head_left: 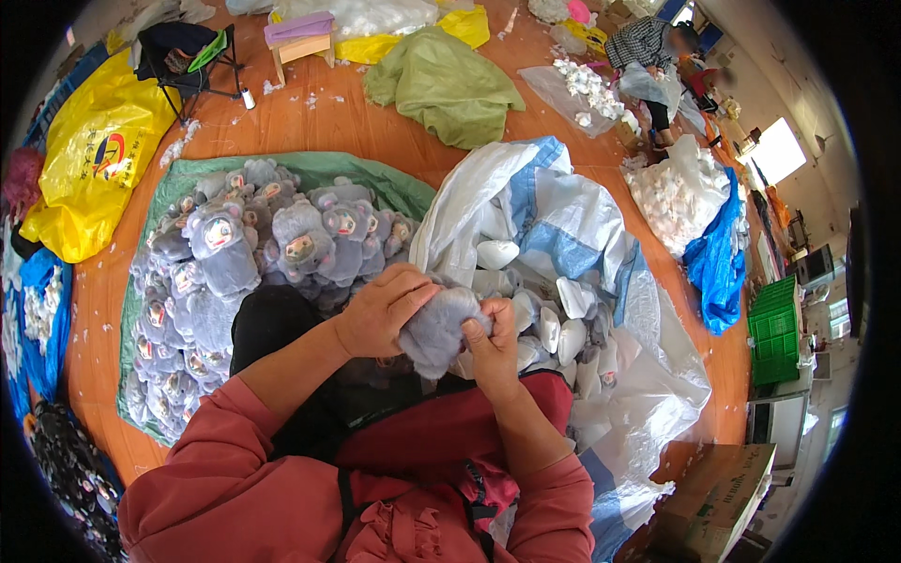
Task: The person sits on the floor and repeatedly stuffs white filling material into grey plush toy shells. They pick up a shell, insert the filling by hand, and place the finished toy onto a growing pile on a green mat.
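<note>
A grey plush toy (438, 330) is held up over my lap between both hands, its furry side toward me. My left hand (387, 311) closes round its left side, fingers pressed over the top. On the right side my right hand (493, 347) grips it with the thumb pressed into the fur. Whatever lies beneath the toy is hidden. To the left, a heap of similar grey plush toys (221, 246) with small faces lies on a green sheet (375, 174). On the right, white and grey pieces (572, 338) fill an open white-and-blue woven sack (657, 347).
A yellow sack (94, 159) and a folding chair (188, 66) stand at the far left. An olive cloth (441, 84) and a small wooden stool (300, 39) lie beyond. At right are a bag of white stuffing (683, 197), green crates (774, 330), a cardboard box (718, 497) and another person (648, 56).
</note>
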Motion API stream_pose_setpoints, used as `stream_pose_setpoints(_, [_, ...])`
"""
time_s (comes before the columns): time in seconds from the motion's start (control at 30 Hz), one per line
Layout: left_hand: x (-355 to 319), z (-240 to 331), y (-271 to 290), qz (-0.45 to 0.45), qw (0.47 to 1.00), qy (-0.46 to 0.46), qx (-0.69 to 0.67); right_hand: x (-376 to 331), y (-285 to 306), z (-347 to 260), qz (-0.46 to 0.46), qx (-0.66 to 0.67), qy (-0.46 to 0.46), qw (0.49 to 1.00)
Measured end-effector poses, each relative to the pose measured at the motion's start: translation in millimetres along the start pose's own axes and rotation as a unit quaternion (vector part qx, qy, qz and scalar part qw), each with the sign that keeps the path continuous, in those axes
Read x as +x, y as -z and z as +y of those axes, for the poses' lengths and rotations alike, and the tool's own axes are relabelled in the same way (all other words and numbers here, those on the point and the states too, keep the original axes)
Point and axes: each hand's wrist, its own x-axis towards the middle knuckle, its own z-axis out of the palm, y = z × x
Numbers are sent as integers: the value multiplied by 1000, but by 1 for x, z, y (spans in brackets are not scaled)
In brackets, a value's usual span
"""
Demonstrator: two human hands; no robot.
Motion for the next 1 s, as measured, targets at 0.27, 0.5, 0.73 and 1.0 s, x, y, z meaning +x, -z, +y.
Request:
stream_pose_setpoints(0.27, [-10,-2,4,49,996,-62,29,-4,7,-4,-105,-127,52,985])
stream_pose_setpoints(0.5, [-26,-3,6,101,994,27,34,-15,-14,-1,-236,-115,41,964])
stream_pose_setpoints(0.73, [-25,-7,4,145,986,81,29,-10,-32,1,-271,-164,85,945])
stream_pose_setpoints(1.0, [-10,-8,14,100,990,-6,95,-8,-13,2,-77,-133,41,987])
